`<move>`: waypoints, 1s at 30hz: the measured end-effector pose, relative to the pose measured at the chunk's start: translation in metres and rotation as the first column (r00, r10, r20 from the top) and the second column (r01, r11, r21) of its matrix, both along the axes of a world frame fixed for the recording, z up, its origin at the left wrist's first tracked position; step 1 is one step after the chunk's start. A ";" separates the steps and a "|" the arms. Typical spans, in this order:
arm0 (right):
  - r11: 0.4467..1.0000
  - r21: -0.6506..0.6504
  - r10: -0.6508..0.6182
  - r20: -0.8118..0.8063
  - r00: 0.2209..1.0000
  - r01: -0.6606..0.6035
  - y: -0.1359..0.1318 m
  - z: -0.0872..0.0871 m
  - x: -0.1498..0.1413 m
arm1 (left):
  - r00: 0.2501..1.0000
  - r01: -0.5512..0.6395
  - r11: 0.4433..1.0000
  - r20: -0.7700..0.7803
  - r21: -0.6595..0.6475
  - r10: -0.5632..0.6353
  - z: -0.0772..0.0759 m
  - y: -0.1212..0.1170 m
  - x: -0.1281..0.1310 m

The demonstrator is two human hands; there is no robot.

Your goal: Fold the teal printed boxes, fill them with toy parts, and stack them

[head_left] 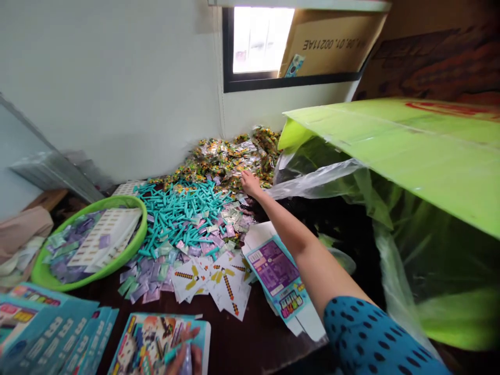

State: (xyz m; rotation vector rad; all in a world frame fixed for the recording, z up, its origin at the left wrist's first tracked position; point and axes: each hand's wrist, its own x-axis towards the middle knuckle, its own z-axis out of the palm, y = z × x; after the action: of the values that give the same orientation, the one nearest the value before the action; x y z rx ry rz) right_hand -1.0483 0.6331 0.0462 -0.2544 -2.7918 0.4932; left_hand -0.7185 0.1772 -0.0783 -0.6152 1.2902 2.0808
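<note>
My right hand [250,183] reaches far out to the heap of shiny yellow-green printed packets [224,156] by the wall. Its fingers are bent together at the heap's front edge; what they hold, if anything, is too small to make out. My left hand [183,360], partly cut off at the bottom edge and a little blurred, is closed on a teal plastic stick [172,354] and a small purple packet [186,360]. Under it lies a colourful printed box [150,338]. Between the hands spread teal T-shaped sticks [183,208], small pastel packets [146,278] and white cards with pickaxe pictures [224,284].
At left, a green basket [144,224] holds purple packets and printed sheets. Teal flat boxes [66,333] are stacked at the lower left. An opened carton [273,265] lies beneath my right arm. A large lime-green box with a plastic liner [390,140] takes up the right side.
</note>
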 end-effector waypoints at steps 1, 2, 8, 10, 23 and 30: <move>0.998 -0.009 0.054 -0.027 0.998 -0.054 -0.005 0.005 0.020 | 0.997 -0.071 0.997 0.014 0.017 0.071 0.006 0.006 0.003; 0.990 -0.030 0.135 -0.073 0.988 -0.137 -0.014 0.008 0.046 | 0.989 -0.147 0.988 0.036 0.042 0.146 0.016 0.012 0.007; 0.594 -0.296 0.761 -0.095 0.642 -0.748 -0.133 -0.008 0.276 | 0.973 -0.213 0.931 0.146 0.297 0.176 0.063 0.025 -0.005; 0.428 -0.413 0.881 -0.007 0.473 -0.804 -0.171 -0.018 0.345 | 0.969 -0.235 0.920 0.151 0.314 0.196 0.056 0.018 -0.004; 0.160 -0.986 0.386 0.014 0.923 -0.051 -0.267 -0.088 0.416 | 0.851 -0.390 0.914 -0.336 0.112 0.404 0.059 0.039 0.048; 0.349 -0.912 0.164 -0.167 0.972 -0.216 -0.218 -0.054 0.405 | 0.968 -0.176 0.927 -0.112 0.332 0.224 0.078 0.016 0.046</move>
State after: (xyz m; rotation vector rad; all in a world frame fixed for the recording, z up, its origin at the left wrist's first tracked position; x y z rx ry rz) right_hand -0.6436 0.4146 -0.0076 -0.1157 -2.1235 2.1062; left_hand -0.6729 0.1931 -0.0008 -0.4691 0.9634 2.4794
